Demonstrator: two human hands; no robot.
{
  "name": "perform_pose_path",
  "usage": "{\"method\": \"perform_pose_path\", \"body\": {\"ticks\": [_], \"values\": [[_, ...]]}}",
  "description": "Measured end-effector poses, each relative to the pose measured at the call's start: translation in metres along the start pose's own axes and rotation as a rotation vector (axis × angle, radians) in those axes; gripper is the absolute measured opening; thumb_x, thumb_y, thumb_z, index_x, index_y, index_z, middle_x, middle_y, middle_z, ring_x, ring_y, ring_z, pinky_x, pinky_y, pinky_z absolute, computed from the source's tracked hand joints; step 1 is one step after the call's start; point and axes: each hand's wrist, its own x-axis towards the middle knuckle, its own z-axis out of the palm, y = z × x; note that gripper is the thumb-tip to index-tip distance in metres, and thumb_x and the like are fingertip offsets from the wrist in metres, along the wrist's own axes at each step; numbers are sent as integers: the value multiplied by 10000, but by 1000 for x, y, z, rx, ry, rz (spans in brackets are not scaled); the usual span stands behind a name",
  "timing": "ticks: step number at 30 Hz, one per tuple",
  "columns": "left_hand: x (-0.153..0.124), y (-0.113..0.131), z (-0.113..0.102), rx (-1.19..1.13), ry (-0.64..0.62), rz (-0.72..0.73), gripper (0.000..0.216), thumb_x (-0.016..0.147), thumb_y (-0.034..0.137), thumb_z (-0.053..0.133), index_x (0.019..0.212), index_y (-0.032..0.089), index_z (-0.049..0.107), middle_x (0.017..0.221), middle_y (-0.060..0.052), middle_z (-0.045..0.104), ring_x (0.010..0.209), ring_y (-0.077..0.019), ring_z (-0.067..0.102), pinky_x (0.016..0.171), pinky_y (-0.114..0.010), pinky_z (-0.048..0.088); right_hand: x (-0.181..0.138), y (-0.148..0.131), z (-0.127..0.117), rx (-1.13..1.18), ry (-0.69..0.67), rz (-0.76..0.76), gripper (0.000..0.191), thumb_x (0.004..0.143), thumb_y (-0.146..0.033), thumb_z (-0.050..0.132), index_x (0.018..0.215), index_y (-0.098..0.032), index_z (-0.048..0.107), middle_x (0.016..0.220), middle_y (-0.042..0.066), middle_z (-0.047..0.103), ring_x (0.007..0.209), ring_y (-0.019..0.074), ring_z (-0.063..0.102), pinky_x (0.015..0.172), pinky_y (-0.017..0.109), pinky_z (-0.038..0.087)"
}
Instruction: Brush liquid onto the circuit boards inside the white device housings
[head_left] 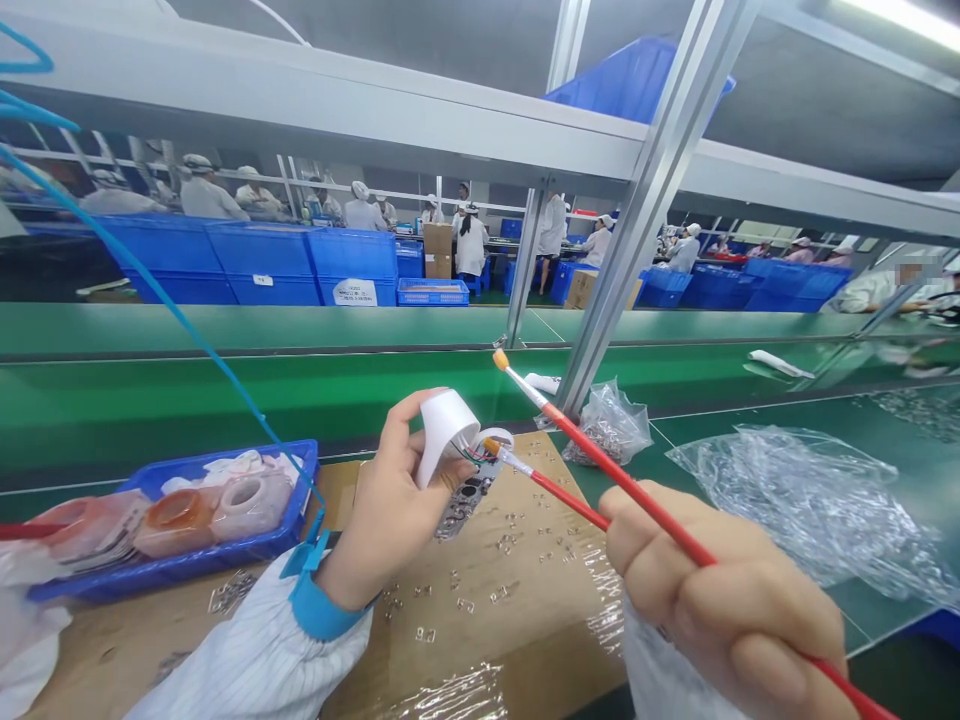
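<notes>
My left hand (394, 505), closed, grips a white plastic housing (448, 418) with thin coloured wires coming out of its open end. A grey circuit board (466, 500) hangs below the thumb, and a small white ring (496, 438) sits beside the wires. Closed around two red-handled brushes, my right hand (731, 600) is at the lower right. The tip of the lower brush (559, 490) is at the wires and ring; whether it touches them I cannot tell. The upper brush (600, 450) points past the housing, its tip in the air.
Small metal clips (499, 593) lie scattered on the cardboard (547, 630). A blue tray (187, 570) with tape rolls stands left. Clear plastic bags (795, 490) lie right, near a metal post (622, 220). A blue cord (217, 355) runs to my left wrist strap (319, 600).
</notes>
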Motion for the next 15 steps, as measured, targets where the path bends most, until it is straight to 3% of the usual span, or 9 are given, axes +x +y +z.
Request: {"method": "perform_pose_path", "body": {"ticks": [4, 10, 15], "values": [[0, 1, 1, 20, -4, 15, 631, 682, 320, 748, 1231, 265, 442, 855, -65, 708, 719, -230, 677, 569, -292, 517, 2, 3, -4, 59, -84, -41, 276, 945, -258, 323, 686, -199, 399, 500, -5, 420, 464, 136, 454, 474, 294, 434], [2, 1, 0, 25, 4, -33, 665, 675, 335, 759, 1240, 268, 417, 860, -59, 715, 736, -236, 685, 600, -308, 528, -14, 3, -2, 7, 20, 36, 219, 919, -229, 386, 710, -206, 447, 540, 6, 451, 515, 160, 479, 547, 345, 458], [5, 3, 1, -102, -9, -123, 700, 656, 333, 784, 1243, 277, 407, 842, -26, 697, 710, -213, 680, 580, -284, 532, -16, -7, -5, 9, 91, 43, 228, 944, -252, 379, 750, -200, 486, 526, -1, 441, 484, 150, 464, 503, 335, 454]]}}
